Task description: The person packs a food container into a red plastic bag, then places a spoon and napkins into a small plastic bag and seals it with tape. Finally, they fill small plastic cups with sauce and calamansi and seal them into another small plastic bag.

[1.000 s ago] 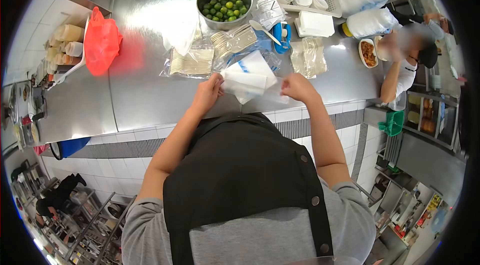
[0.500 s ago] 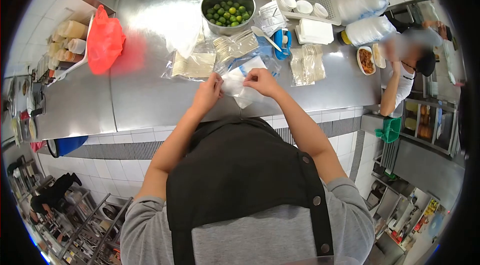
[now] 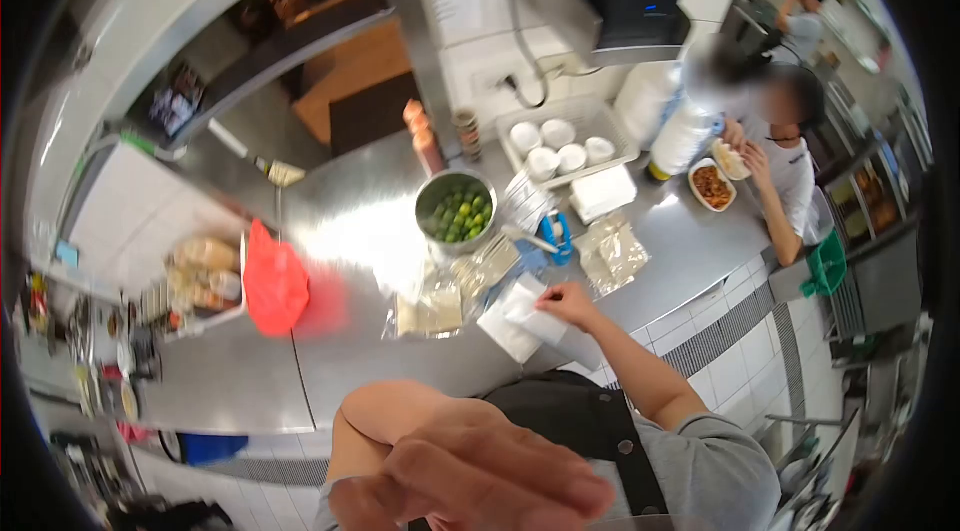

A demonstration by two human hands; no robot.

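Observation:
My left hand point(image 3: 480, 461) is raised close to the camera, large and slightly blurred, its fingers stretched out side by side with nothing seen in them. Over the counter's front edge, my right hand point(image 3: 570, 305) pinches a thin white sheet point(image 3: 537, 321) between thumb and fingers. More white paper point(image 3: 507, 335) lies just left of and under that sheet. Beside them are plastic-wrapped bundles of pale flat sticks point(image 3: 430, 314). A blue tape dispenser point(image 3: 556, 237) stands just beyond my right hand, near another clear-wrapped packet point(image 3: 612, 253).
A metal pot of green limes point(image 3: 458, 214) stands behind the bundles. At the back, a basket point(image 3: 625, 143) holds white cups near white boxes point(image 3: 603, 193). Left is a red plastic bag point(image 3: 275, 281). A person point(image 3: 785, 171) handles food at the right by a filled tray point(image 3: 712, 188).
My left hand has left the white sheet and risen toward the camera. My right hand still pinches the sheet. The view has tilted up, showing more wall and the black machine.

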